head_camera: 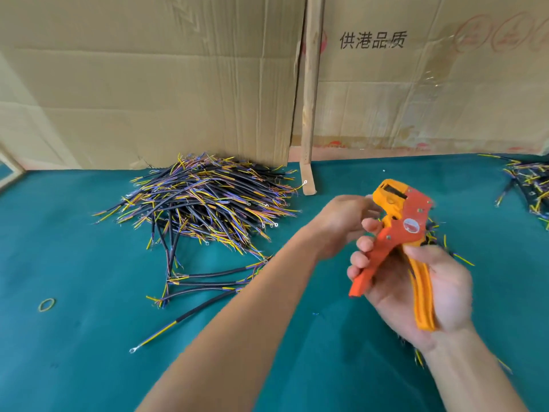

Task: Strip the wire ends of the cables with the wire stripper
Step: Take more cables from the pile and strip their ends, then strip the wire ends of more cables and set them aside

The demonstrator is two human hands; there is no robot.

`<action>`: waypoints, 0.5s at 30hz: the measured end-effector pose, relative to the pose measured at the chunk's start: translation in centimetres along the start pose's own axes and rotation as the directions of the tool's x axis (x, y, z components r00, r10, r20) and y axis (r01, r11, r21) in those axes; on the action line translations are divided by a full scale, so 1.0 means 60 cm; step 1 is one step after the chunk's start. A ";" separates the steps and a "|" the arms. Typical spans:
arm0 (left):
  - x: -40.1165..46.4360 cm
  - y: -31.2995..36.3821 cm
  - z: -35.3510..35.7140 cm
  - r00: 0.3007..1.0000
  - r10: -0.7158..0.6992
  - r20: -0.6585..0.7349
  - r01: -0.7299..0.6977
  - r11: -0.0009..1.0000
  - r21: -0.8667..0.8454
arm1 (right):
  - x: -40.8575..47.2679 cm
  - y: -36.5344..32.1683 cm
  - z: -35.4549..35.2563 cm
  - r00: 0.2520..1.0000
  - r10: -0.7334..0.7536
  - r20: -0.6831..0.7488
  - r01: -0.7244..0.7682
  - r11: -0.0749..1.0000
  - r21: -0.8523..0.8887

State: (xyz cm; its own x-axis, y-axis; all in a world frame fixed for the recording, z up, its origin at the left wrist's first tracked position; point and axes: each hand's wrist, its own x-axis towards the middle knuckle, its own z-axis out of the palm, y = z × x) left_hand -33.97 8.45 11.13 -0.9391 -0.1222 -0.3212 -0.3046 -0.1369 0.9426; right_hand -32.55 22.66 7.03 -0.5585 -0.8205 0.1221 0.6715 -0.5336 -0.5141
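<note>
My right hand (427, 289) grips the handles of an orange and yellow wire stripper (398, 233), held upright above the table with its jaws at the top. My left hand (341, 221) reaches in from the left, and its curled fingers touch the stripper's yellow head. Whatever those fingers hold is hidden behind the hand. A big heap of black cables (202, 200) with yellow and purple wire ends lies at the back left. A few single cables (208, 282) lie in front of it.
Green cloth (89, 337) covers the table. Cardboard sheets (148, 84) and a wooden stick (310, 93) stand along the back. A second cable pile (531, 182) sits at the right edge, and more cable ends (463, 258) show behind my right hand. A rubber band (47, 304) lies at the left.
</note>
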 end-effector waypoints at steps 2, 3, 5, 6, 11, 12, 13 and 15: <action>0.008 0.001 -0.050 0.968 0.172 -0.182 -0.115 0.951 0.288 | 0.004 0.023 -0.007 0.996 0.003 -0.084 -0.011 0.995 -0.095; 0.010 0.001 -0.084 0.932 0.264 -0.248 -0.096 0.840 0.534 | 0.006 0.035 -0.008 0.991 0.019 -0.135 -0.034 0.993 -0.109; 0.003 0.001 -0.154 0.857 0.418 -0.300 0.048 0.516 0.855 | 0.011 0.054 -0.006 0.973 0.063 -0.220 -0.090 0.989 -0.116; -0.002 0.002 -0.186 0.836 0.456 -0.306 0.113 0.403 0.908 | 0.013 0.060 -0.005 0.960 0.071 -0.271 -0.109 0.986 -0.126; -0.001 -0.004 -0.271 0.849 0.459 -0.264 0.279 0.036 0.960 | 0.022 0.061 -0.006 0.903 0.011 -0.430 -0.072 0.989 -0.126; 0.001 -0.004 -0.276 0.848 0.470 -0.244 0.276 0.003 0.961 | 0.022 0.058 -0.006 0.895 -0.006 -0.447 -0.051 0.992 -0.115; 0.004 -0.005 -0.280 0.843 0.486 -0.231 0.269 -0.010 0.963 | 0.022 0.055 -0.005 0.889 -0.017 -0.458 -0.035 0.994 -0.104; 0.009 -0.005 -0.285 0.839 0.498 -0.217 0.259 -0.016 0.966 | 0.020 0.051 -0.007 0.886 -0.023 -0.463 -0.021 0.996 -0.089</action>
State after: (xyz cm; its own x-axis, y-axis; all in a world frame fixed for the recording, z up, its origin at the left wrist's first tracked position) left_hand -31.64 -8.38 9.13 -0.9055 -0.3840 0.1805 -0.3921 0.9199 -0.0105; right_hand -31.37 20.09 5.24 -0.7356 -0.6200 -0.2731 0.6370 -0.4958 -0.5903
